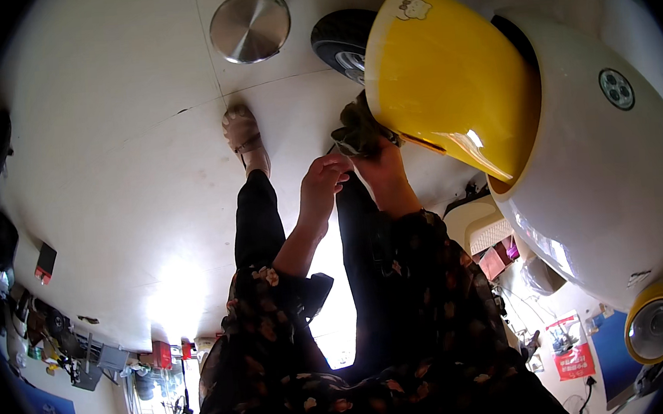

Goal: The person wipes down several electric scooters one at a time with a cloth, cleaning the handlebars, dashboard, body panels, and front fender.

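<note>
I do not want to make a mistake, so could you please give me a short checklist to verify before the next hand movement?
1. Right hand has the dark cloth: ok, bunched at its fingers.
2. Left hand is free: cannot tell, its fingertips are partly hidden.
3. Cloth is clear of the yellow fender: cannot tell, they overlap in view.
4. Round metal object is away from both hands: ok.
5. Sandalled foot is clear of the black wheel: ok.
</note>
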`<state>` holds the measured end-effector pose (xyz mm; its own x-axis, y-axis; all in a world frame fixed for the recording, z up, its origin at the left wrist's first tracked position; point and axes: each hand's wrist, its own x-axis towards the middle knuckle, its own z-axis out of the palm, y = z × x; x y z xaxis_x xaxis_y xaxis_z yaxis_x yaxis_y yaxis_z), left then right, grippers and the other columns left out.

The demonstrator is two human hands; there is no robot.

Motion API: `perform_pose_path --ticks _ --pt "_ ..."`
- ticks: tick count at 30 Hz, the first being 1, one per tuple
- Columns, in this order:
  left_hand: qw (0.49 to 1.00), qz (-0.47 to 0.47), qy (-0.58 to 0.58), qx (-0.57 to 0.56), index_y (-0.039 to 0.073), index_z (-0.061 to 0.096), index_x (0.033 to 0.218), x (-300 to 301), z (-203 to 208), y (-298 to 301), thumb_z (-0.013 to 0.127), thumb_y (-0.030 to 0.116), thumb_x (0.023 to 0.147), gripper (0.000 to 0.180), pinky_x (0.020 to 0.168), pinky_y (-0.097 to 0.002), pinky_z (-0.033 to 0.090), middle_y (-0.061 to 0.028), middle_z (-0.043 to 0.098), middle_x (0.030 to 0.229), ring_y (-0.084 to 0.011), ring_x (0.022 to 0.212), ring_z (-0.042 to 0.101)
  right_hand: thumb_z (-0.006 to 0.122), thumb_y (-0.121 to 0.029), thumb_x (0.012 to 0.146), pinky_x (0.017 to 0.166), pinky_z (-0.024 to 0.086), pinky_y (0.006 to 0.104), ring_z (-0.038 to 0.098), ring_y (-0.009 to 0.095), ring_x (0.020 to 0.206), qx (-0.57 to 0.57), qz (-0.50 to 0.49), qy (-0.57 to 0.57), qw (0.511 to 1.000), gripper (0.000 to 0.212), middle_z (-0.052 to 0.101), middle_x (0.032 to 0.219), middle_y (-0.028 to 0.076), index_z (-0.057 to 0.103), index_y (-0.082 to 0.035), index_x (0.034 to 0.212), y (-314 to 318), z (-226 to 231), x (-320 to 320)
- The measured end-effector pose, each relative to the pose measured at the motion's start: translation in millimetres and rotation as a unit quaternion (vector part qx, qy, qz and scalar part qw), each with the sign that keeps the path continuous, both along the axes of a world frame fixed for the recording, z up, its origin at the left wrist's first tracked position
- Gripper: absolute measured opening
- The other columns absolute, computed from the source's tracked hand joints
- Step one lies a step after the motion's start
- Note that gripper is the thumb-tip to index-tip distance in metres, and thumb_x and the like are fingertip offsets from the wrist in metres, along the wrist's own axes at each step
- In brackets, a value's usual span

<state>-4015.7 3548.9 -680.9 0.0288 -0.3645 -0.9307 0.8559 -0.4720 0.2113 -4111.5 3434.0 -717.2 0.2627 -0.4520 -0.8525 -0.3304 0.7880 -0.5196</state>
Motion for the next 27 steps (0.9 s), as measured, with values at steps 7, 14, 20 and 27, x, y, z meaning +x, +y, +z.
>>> perform_pose_path --ticks 7,14,20,27 --pt "1.0 0.008 0.015 0.001 0.008 0.054 0.13 6 -2 3 0.052 0.027 0.101 0.034 0.09 -0.0303 0.046 -0.0044 0.066 0.116 -0.0142 0.101 0.063 0.036 -0.019 0.104 0.114 0.037 0.0484 0.047 0.033 0.134 0.193 -0.373 -0.202 0.885 0.044 0.048 0.145 0.02 0.044 0.002 0.142 -1 73 -26" --pt "0.974 0.058 0.149 -0.159 0.019 0.033 0.151 10 19 -8 0.046 0.054 0.102 0.062 0.106 -0.0442 0.039 -0.0074 0.048 0.143 -0.0204 0.129 0.049 0.046 -0.015 0.103 0.11 0.043 0.045 0.051 0.03 0.131 0.108 -0.076 -0.025 0.991 0.049 0.047 0.146 0.016 0.034 -0.003 0.149 -16 174 -35" --pt "0.985 0.047 -0.009 -0.163 0.015 0.029 0.154 2 1 1 0.063 0.031 0.096 0.069 0.108 -0.036 0.038 -0.0116 0.044 0.147 -0.0227 0.135 0.043 0.049 -0.014 0.102 0.106 0.046 0.0381 0.053 0.022 0.127 0.133 0.005 0.068 0.989 0.05 0.05 0.141 0.011 0.034 -0.006 0.149 19 125 3" --pt "0.988 0.136 -0.065 0.031 -0.001 0.05 0.135 -6 -20 25 0.062 0.014 0.09 0.049 0.089 -0.0307 0.049 -0.0132 0.064 0.112 -0.0201 0.1 0.062 0.056 -0.021 0.097 0.113 0.034 0.0423 0.04 0.027 0.138 0.036 0.331 0.094 0.938 0.062 0.036 0.154 0.014 0.031 -0.008 0.153 48 109 -1"
